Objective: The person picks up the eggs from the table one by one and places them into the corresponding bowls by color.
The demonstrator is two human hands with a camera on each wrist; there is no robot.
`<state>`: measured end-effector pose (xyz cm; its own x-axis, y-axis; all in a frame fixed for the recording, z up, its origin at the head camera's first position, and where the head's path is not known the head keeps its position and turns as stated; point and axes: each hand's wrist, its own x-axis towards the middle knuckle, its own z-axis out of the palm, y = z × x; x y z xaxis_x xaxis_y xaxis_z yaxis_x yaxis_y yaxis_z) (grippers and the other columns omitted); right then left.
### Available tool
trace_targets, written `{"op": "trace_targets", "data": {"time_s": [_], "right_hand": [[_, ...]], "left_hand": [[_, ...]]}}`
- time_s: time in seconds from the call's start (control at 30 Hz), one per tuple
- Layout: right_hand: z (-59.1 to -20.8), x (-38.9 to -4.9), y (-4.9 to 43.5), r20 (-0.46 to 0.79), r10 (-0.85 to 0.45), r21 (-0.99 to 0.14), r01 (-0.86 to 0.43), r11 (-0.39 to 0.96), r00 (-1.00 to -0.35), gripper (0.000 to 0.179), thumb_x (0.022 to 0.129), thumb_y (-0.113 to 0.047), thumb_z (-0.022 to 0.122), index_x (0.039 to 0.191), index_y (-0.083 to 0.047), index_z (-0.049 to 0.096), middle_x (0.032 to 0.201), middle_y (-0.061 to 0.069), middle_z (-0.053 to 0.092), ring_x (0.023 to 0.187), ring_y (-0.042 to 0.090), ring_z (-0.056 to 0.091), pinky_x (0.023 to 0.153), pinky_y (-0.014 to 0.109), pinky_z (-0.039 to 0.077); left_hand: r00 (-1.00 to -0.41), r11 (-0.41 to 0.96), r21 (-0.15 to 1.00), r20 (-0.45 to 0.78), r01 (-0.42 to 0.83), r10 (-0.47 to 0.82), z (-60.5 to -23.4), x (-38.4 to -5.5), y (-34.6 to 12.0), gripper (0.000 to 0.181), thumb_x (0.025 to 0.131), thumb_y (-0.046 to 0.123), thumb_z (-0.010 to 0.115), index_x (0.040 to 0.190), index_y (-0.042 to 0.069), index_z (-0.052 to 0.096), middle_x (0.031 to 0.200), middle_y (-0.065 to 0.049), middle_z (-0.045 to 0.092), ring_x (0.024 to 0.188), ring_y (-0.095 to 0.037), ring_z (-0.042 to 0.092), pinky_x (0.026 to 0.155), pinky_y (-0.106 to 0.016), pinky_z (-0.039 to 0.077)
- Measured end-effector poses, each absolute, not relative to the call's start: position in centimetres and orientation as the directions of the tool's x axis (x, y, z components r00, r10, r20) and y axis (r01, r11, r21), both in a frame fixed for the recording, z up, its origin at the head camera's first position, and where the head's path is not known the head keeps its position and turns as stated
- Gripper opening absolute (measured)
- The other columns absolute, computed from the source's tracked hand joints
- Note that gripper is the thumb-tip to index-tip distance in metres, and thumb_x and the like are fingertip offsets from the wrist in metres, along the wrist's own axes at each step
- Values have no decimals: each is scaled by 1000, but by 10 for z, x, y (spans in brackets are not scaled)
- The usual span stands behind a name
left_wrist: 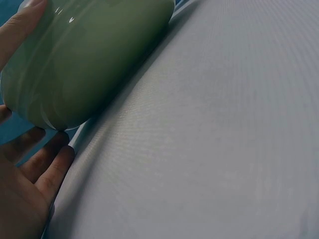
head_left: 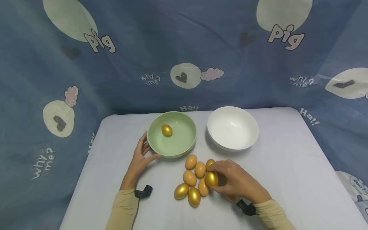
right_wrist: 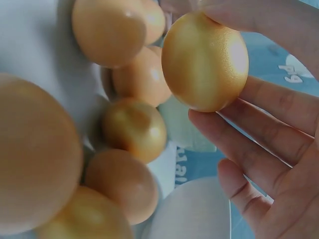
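A golden egg (head_left: 211, 179) is pinched between the thumb and fingers of my right hand (head_left: 234, 179), above the group of eggs. In the right wrist view the held golden egg (right_wrist: 205, 62) shows large between thumb and fingertips. My left hand (head_left: 141, 158) spreads its thumb and fingers along the left side of the green bowl (head_left: 184, 137), touching it. One golden egg (head_left: 166, 130) lies in that bowl. Brown eggs (head_left: 190, 178) and golden eggs (head_left: 194, 196) lie close together on the table; my right hand partly hides some of them.
A white bowl (head_left: 233, 127) stands right of the green bowl, near the back edge of the white table (head_left: 287, 159). Behind the table hangs a blue printed cloth (head_left: 184, 38). Each wrist bears a black device (head_left: 143, 191).
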<state>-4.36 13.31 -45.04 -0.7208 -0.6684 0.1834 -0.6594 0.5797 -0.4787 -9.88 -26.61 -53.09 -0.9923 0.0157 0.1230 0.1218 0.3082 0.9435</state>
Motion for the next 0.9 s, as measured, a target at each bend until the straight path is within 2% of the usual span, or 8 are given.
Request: {"op": "trace_targets", "data": {"time_s": [0.13,0.3,0.57,0.67,0.9], "right_hand": [[-448,-51,129,189,-678,-512,-660,549,-710,48,75,-34,90,118,-26,72,114,-22,71,101,-1,62,92,30,57],[-442,-58,124,165,-684,-540,-646,540,-710,46,76,-35,89,119,-27,72,117,-22,70,106,-1,63,95,32,57],[-431,-71,115,210,-695,-552,-670,496,-688,48,76,-29,92,120,-22,72,117,-15,74,105,5,66,92,32,59],[-427,-75,113,208,-694,-571,-662,486,-689,50,77,-26,92,123,-21,72,120,-12,73,108,9,67,94,34,60],[-419,-85,104,188,-696,-563,-656,502,-693,54,76,-29,92,125,-19,71,124,-10,73,115,10,68,102,40,58]], "left_hand": [[-992,301,945,125,126,23,-532,-99,-268,116,77,9,91,166,30,20,168,-11,32,149,-36,43,115,-12,43],[-993,303,946,116,117,21,-533,-98,-270,115,78,9,91,166,29,20,168,-9,32,149,-34,43,115,-13,44],[-991,291,948,128,130,26,-533,-99,-271,114,78,8,90,166,28,20,168,-10,32,150,-35,42,116,-15,44],[-991,289,948,126,131,35,-533,-99,-271,114,78,10,91,166,29,20,169,-10,31,150,-34,42,116,-14,44],[-989,273,951,139,147,47,-534,-99,-273,114,78,8,91,166,28,20,170,-10,29,151,-36,40,115,-12,43]]}}
